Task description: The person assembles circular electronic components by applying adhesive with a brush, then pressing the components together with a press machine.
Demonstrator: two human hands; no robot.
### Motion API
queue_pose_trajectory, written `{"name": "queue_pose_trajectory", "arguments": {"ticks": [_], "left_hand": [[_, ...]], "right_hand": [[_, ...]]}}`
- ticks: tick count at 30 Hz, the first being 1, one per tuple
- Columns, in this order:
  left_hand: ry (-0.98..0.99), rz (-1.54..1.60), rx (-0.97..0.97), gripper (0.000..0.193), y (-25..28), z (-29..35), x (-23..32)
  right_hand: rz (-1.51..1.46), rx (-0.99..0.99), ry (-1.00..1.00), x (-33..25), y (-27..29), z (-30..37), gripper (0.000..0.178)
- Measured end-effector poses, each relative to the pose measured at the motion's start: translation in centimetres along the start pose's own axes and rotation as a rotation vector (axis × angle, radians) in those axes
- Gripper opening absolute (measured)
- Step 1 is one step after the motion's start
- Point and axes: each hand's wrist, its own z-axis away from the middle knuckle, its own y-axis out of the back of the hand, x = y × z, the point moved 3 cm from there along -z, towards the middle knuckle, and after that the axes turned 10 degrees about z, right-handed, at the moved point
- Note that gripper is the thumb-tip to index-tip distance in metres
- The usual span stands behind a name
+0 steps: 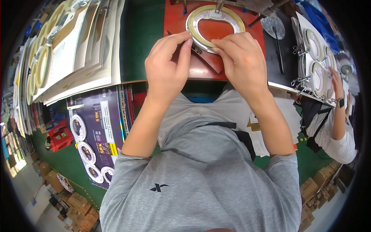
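A ring point(195, 34) with a pale yellow outer rim and a silvery inner band sits on a red work surface point(177, 17) in front of me. With thumb and index finger closed together, my left hand point(167, 63) pinches at the ring's near left edge. My right hand point(243, 62) has its fingertips closed on the near right part of the same rim. Any thin piece between the fingertips is too small to make out. Below the ring, a dark flat bar point(206, 62) lies slanted across the red surface. A metal fixture post point(219, 7) touches the ring's far side.
Stacked boards with clipped yellowish rings point(42, 65) stand at left. Below them, a purple printed board point(96, 131) carries white rings. On the right are a round clear dish point(273, 28), a black-handled tool point(279, 54), and clipped rings point(319, 75) near a co-worker's hand point(337, 81).
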Motion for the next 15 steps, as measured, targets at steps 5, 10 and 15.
{"name": "queue_pose_trajectory", "arguments": {"ticks": [5, 10, 15], "left_hand": [[0.062, -0.072, 0.071, 0.019, -1.1, -1.8, -0.1], [0.005, -0.183, 0.04, 0.022, -2.2, -2.8, -0.8], [0.058, -0.03, 0.092, 0.022, -2.7, -2.5, -1.7]], "right_hand": [[0.016, -0.024, -0.024, -0.2, 0.2, -0.1, 0.011], [0.028, -0.047, -0.029, -0.5, 0.3, 0.1, 0.013], [0.056, -0.067, 0.035, -0.6, 0.4, 0.1, 0.02]]}}
